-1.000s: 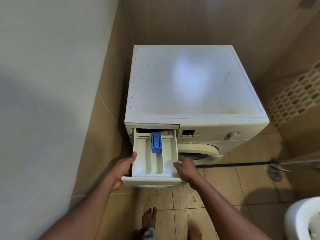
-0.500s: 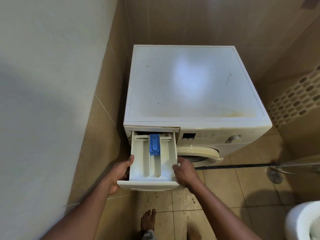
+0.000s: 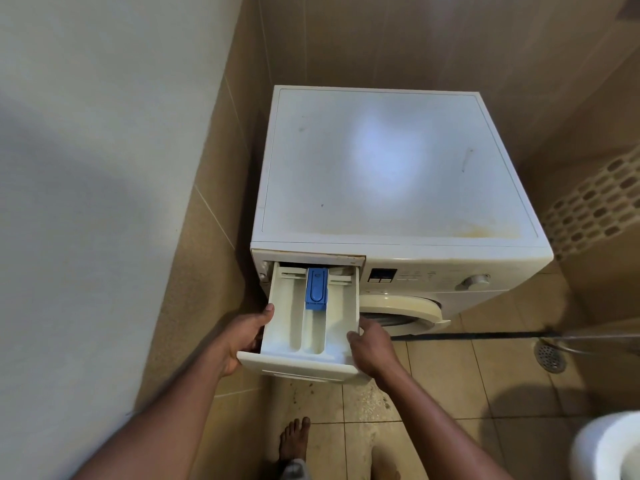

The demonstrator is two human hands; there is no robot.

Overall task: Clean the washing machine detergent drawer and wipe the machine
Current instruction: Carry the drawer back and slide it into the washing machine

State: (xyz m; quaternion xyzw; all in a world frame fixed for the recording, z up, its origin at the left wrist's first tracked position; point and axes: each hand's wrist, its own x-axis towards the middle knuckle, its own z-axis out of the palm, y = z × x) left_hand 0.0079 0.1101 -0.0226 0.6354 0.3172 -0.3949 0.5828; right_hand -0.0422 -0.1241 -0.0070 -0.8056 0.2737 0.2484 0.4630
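A white front-loading washing machine [image 3: 388,174] stands in a tiled corner, its top marked with smudges and a yellow stain near the front right. Its white detergent drawer [image 3: 341,327] is pulled far out of the slot at the top left of the front panel. A blue insert [image 3: 316,288] sits in the drawer's middle compartment. My left hand [image 3: 242,336] grips the drawer's left side and my right hand [image 3: 372,344] grips its right side.
The machine's door [image 3: 408,308] is ajar below the control panel with a dial [image 3: 476,281]. A wall [image 3: 104,202] runs close on the left. A floor drain [image 3: 550,356] and a white toilet bowl [image 3: 609,448] are at the right. My bare feet [image 3: 294,441] stand on the tiled floor.
Both hands have drawn the drawer further out of the machine towards me; more of its compartments and the blue insert show now.
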